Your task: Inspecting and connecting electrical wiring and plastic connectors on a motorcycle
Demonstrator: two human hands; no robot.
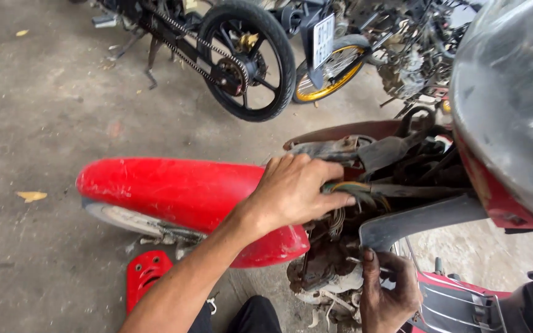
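Left hand stretched forward off a bare forearm, palm down, fingers curled in a loose grip. Right hand lower, grimy, fingers pointing up, pinching.

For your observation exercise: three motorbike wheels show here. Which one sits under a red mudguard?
The white-walled wheel at lower left, beneath the red mudguard that the left hand reaches over. The other two stand farther back: one black, one gold-rimmed.

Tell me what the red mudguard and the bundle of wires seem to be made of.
The red mudguard looks like moulded plastic with a glossy painted finish: it shows soft highlights and scuffs, though painted metal cannot be ruled out. The bundle of wires, gripped by the left hand, seems to be metal wire in dull, coloured plastic insulation, greenish and yellowish, dusty.
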